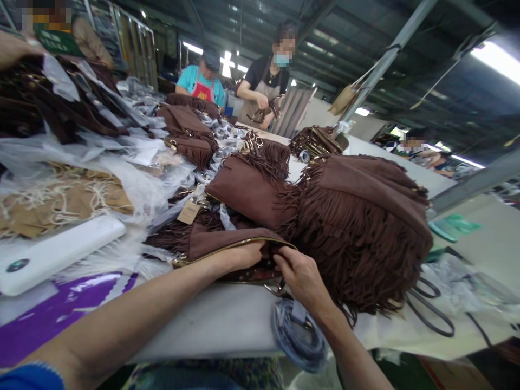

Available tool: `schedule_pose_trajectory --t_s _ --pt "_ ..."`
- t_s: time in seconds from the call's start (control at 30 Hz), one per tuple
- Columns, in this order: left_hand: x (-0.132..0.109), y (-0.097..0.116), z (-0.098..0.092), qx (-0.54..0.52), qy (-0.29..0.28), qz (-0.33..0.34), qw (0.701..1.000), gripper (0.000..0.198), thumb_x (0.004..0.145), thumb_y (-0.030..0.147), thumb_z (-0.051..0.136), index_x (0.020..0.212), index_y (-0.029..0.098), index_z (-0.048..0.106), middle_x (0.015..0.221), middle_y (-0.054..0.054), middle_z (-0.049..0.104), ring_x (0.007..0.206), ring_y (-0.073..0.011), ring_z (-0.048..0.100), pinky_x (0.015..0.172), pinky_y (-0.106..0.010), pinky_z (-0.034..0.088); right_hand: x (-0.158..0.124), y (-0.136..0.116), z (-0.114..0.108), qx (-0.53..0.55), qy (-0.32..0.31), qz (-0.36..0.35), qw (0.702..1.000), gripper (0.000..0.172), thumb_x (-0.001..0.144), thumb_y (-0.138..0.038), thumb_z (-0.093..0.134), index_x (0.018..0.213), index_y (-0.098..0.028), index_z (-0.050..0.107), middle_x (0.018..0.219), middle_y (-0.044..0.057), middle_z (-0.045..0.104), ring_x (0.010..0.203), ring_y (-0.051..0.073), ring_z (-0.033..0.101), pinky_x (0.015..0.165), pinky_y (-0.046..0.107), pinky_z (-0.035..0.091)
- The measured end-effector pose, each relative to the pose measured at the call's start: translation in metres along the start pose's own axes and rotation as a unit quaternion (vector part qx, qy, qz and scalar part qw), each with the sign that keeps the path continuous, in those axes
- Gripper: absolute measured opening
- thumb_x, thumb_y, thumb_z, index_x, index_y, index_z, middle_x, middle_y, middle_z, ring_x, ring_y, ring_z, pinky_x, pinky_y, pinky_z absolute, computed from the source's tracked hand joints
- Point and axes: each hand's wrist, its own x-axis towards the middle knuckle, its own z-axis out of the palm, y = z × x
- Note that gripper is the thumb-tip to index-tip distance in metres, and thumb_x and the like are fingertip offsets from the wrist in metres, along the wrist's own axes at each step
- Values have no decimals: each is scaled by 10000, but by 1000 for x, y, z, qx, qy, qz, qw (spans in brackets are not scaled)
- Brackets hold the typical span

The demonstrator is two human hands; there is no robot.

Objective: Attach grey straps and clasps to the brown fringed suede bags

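Observation:
A brown suede fringed bag point(227, 244) lies on the white table point(227, 319) in front of me, its gold zipper edge open. My left hand point(239, 254) grips the bag's open top edge. My right hand point(300, 276) pinches the same opening from the right, fingers tucked at the zipper end. A pile of several more brown fringed bags point(365, 227) rises just right of my hands, fringe hanging down. A tan paper tag point(189, 212) lies behind the bag.
A white flat box point(57, 252) and purple sheet point(60, 309) lie at left, under clear plastic wrap and tan bags point(65, 197). Blue-grey straps point(296, 330) hang off the front edge. Two people work at the far end, another at right.

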Motion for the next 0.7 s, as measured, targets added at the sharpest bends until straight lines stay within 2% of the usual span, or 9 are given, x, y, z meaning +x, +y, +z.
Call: schedule_pose_trajectory --t_s 0.07,0.1,0.2,0.27,0.33,0.43,0.57,0.63,0.7 --pt "-4 8 -13 17 -21 2 1000 331 783 89 498 1082 161 620 993 -32 680 934 -196 598 908 -288 462 -1 -3 -7 140 -7 44 989 237 873 -359 516 902 -187 677 673 20 655 582 142 570 604 258 430" --pt "-7 14 -20 33 -40 8 999 272 769 101 523 1003 167 644 919 -20 681 857 -184 605 846 -267 478 -1 -4 -9 221 -16 80 972 264 859 -412 544 916 -186 667 656 7 643 511 115 517 527 233 394" --pt "-15 38 -40 86 -82 62 991 122 747 96 540 762 162 641 739 -10 645 685 -145 575 709 -221 465 6 -5 -8 405 -34 176 896 371 748 -514 670 881 -169 644 602 -23 599 392 48 318 382 182 193" --pt "-19 53 -49 78 -78 86 990 118 757 100 522 682 151 596 690 -10 615 604 -118 550 630 -203 446 13 -7 -4 469 -10 201 860 395 673 -505 740 843 -163 639 549 -48 545 398 39 291 374 164 147" --pt "-22 62 -52 10 -70 47 996 128 781 123 483 676 150 551 666 2 588 513 -93 530 529 -189 419 19 -10 -1 508 45 198 837 398 630 -481 776 827 -166 633 549 -58 519 422 43 320 370 150 156" --pt "-23 62 -46 -124 -91 -42 987 91 784 144 448 707 159 494 647 31 562 414 -67 478 417 -168 360 24 -15 2 514 119 162 834 384 653 -469 776 854 -178 627 612 -57 533 456 49 369 377 141 217" --pt "-17 50 -28 -246 -108 -16 963 39 739 136 484 707 160 482 635 41 546 496 -74 490 474 -172 412 27 -18 4 487 132 143 851 350 731 -486 726 892 -194 622 608 -66 505 448 60 385 387 159 292" --pt "-14 46 -22 -282 -98 -3 954 32 731 139 496 705 155 490 612 44 532 547 -88 513 533 -190 440 26 -18 1 499 130 144 845 354 720 -486 740 887 -194 629 625 -55 525 455 67 412 386 165 313" --pt "-13 45 -20 -310 -83 -5 947 26 738 156 504 714 151 498 604 45 533 564 -97 531 558 -207 448 21 -16 -4 525 132 140 829 357 707 -479 756 892 -194 645 730 -8 605 570 102 535 444 179 401"
